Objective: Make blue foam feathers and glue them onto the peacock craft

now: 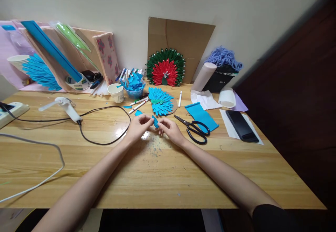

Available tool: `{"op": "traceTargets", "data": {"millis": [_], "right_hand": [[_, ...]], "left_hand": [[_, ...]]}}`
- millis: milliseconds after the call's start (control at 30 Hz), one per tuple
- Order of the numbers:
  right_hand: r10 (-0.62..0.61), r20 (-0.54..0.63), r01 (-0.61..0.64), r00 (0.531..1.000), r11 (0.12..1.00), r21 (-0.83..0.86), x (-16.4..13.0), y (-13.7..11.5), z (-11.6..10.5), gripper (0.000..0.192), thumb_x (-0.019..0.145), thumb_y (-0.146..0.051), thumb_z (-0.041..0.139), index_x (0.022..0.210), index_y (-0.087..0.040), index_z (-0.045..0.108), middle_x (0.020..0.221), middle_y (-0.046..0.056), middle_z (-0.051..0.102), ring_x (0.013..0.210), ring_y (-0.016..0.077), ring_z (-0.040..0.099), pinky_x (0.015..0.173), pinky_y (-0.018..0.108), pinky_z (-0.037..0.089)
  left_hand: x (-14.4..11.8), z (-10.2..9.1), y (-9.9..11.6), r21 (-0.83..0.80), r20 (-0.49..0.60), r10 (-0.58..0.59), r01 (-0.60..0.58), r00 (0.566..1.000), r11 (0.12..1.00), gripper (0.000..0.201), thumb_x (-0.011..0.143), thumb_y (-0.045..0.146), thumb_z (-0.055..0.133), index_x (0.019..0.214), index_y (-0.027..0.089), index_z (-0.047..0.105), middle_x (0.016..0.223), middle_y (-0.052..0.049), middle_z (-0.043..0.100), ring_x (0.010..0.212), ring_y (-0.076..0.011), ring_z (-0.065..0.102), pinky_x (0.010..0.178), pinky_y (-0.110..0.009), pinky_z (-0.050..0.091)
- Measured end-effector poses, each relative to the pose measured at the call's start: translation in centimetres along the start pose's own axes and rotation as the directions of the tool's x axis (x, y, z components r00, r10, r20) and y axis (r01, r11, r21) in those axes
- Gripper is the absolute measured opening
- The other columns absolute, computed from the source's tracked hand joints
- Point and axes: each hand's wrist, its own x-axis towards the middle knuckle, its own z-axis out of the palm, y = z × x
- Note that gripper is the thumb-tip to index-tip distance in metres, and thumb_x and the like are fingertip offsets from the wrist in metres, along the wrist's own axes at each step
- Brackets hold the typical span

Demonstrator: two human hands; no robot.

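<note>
Between both hands is a small blue paper piece (pixel 155 121), pinched at its two sides. My left hand (pixel 140 127) grips its left side with thumb and fingers, and my right hand (pixel 170 129) its lower right. Just beyond them lies a blue layered-petal craft (pixel 160 102) on a round cardboard base, with a green piece on it. Another blue scrap (pixel 138 113) rests behind my left hand. To the right of my right hand lie black-handled scissors (pixel 194 128), their handle overlapping a blue paper strip (pixel 201 114).
A glue gun (pixel 68 111) with a looping black cable stands at left. Behind are a paper cup (pixel 116 93), a tub of blue scraps (pixel 134 88) and a red-green peacock craft (pixel 166 69) against cardboard. A phone (pixel 242 126) lies at right. Small bits litter the table (pixel 157 176).
</note>
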Motion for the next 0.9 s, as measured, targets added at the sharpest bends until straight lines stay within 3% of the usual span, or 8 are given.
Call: {"op": "traceTargets", "data": {"millis": [233, 467, 600, 700, 800, 900], "right_hand": [[-0.023, 0.008, 0.023, 1.0, 1.0, -0.021, -0.1, -0.1, 0.1, 0.024, 0.08, -0.041, 0.054, 0.079, -0.016, 0.056, 0.065, -0.002, 0.056, 0.052, 0.0087, 0.052, 0.053, 0.021, 0.043], [-0.043, -0.034, 0.041, 0.998, 0.996, -0.077, -0.2, -0.1, 0.6, 0.026, 0.083, -0.042, 0.05, 0.078, -0.017, 0.056, 0.068, 0.0, 0.058, 0.052, 0.009, 0.051, 0.051, 0.022, 0.044], [-0.071, -0.052, 0.063, 0.996, 0.99, -0.129, 0.3, -0.8, 1.3, 0.028, 0.084, -0.042, 0.048, 0.077, -0.016, 0.056, 0.069, 0.001, 0.058, 0.052, 0.0089, 0.051, 0.049, 0.021, 0.044], [-0.062, 0.006, 0.062, 0.998, 0.989, -0.132, 1.4, -1.0, 2.8, 0.029, 0.083, -0.042, 0.048, 0.076, -0.016, 0.056, 0.069, 0.001, 0.058, 0.052, 0.009, 0.052, 0.047, 0.02, 0.044], [0.026, 0.145, -0.009, 0.989, 0.993, -0.115, 3.1, -0.9, 6.2, 0.027, 0.081, -0.043, 0.05, 0.079, -0.016, 0.054, 0.073, 0.002, 0.058, 0.053, 0.0102, 0.055, 0.046, 0.021, 0.045], [0.07, 0.255, -0.035, 0.964, 0.989, -0.141, 5.3, -0.7, 10.9, 0.024, 0.08, -0.04, 0.05, 0.082, -0.017, 0.052, 0.075, 0.003, 0.06, 0.056, 0.0118, 0.057, 0.048, 0.023, 0.046]], "left_hand": [[0.1, -0.3, 0.3, 0.037, 0.016, 0.001, -0.002, 1.0, 0.999, 0.026, 0.066, 0.038, 0.066, 0.069, 0.013, 0.057, 0.062, -0.001, 0.06, 0.058, -0.0153, 0.06, 0.057, -0.027, 0.05], [0.3, -2.5, 1.3, 0.136, 0.049, -0.025, 0.018, 0.998, 0.991, 0.025, 0.064, 0.038, 0.068, 0.063, 0.013, 0.062, 0.06, -0.003, 0.063, 0.056, -0.013, 0.058, 0.055, -0.023, 0.044], [-1.2, -5.7, 1.7, 0.153, -0.032, -0.028, 0.032, 0.999, 0.988, 0.025, 0.061, 0.038, 0.069, 0.064, 0.014, 0.064, 0.058, -0.003, 0.063, 0.053, -0.013, 0.057, 0.052, -0.022, 0.043], [-3.1, -9.2, 1.6, 0.178, -0.153, -0.035, 0.062, 0.988, 0.982, 0.027, 0.06, 0.04, 0.07, 0.066, 0.013, 0.065, 0.058, -0.003, 0.063, 0.051, -0.0117, 0.054, 0.048, -0.02, 0.04], [-5.3, -12.8, 1.4, 0.173, -0.286, -0.052, 0.105, 0.957, 0.979, 0.03, 0.059, 0.041, 0.07, 0.067, 0.013, 0.066, 0.057, -0.003, 0.062, 0.049, -0.0106, 0.052, 0.046, -0.019, 0.037], [-7.3, -16.1, 1.0, 0.141, -0.414, -0.028, 0.094, 0.91, 0.986, 0.031, 0.058, 0.042, 0.071, 0.068, 0.013, 0.065, 0.056, -0.002, 0.062, 0.051, -0.0114, 0.055, 0.047, -0.019, 0.037]]}}
